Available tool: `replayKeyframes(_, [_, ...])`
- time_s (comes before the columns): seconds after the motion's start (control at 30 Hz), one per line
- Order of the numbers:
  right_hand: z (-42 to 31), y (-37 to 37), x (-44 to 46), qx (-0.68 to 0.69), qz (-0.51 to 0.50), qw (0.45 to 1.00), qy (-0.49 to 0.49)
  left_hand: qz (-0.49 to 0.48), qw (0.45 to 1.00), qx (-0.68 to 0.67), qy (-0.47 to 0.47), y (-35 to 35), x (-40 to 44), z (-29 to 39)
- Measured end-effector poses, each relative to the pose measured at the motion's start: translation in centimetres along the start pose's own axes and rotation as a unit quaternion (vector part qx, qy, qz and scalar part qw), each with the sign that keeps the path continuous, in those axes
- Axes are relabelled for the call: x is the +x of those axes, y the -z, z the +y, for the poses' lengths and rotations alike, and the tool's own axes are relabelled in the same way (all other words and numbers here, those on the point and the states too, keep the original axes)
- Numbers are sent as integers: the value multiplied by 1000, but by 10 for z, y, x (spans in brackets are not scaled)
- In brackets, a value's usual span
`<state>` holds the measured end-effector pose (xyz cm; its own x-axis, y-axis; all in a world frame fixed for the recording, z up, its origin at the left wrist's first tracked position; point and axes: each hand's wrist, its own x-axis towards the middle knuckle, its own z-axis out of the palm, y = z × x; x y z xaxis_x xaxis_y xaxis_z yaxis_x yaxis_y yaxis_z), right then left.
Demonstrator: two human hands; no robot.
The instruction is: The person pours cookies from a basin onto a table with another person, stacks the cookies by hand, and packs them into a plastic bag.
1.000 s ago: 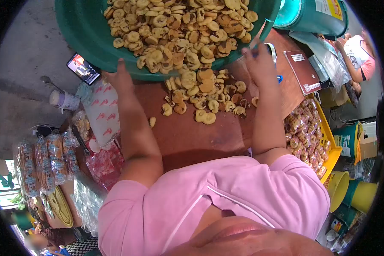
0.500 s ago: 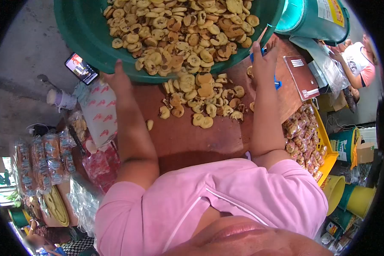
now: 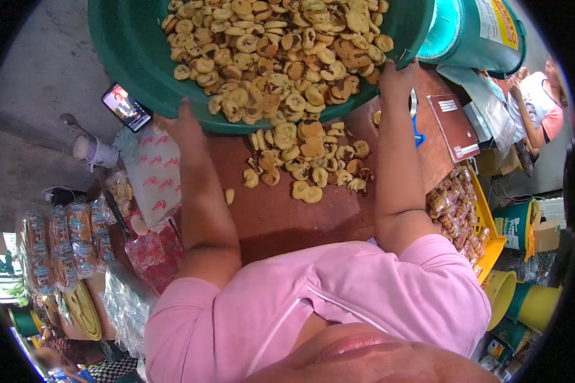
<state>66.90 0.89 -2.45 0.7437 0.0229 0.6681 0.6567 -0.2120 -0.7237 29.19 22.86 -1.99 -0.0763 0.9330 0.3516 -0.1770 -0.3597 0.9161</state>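
A large green basin (image 3: 134, 70) full of round yellow-brown cookies (image 3: 268, 57) fills the top of the view. My left hand (image 3: 184, 126) holds its near left rim, with the thumb up on the rim and the other fingers underneath, mostly hidden. On the right side my right hand (image 3: 399, 78) grips the rim. Below the basin's near edge a loose pile of cookies (image 3: 313, 153) lies on the reddish-brown table (image 3: 268, 214). One small piece (image 3: 229, 196) lies apart to the left of the pile.
A phone (image 3: 126, 107) stands beyond my left hand. Packed bread (image 3: 80, 230) is at the left. To the right are blue-handled scissors (image 3: 418, 127), a brown notebook (image 3: 453, 127), a yellow crate (image 3: 492, 246) of wrapped goods and a green bucket (image 3: 473, 38). Another person (image 3: 536, 105) is at the far right.
My right hand has moved up from beside the scissors onto the basin's right rim. My left hand stays at the left rim. The whole view has shifted slightly.
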Motion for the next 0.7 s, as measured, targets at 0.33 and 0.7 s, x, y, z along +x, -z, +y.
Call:
replayKeyframes(0.33, [-19, 8, 1, 5, -34, 999, 4, 8, 997, -77, -11, 0, 1, -10])
replayKeyframes(0.7, [3, 38, 22, -34, -143, 986, -84, 10, 1000, -15, -8, 0, 2, -3])
